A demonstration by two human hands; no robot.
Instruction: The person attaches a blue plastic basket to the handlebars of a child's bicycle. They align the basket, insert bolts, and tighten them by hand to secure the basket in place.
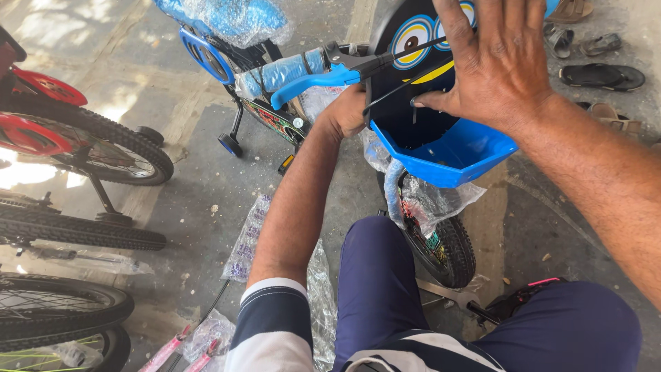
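We are fitting a blue basket [447, 155] to the front of a bike, above the wheel [444, 251]. Our right hand [492, 65] is spreading open inside the basket, thumb pressing a fastener; our left hand [344, 110] is closing behind its back wall, under the handlebar [289, 72]. Next, seemingly, tightening calls for steady counter-hold

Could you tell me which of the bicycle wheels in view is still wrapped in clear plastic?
The small front wheel under the blue basket, beside the person's knee; the wheels at the left are bare.
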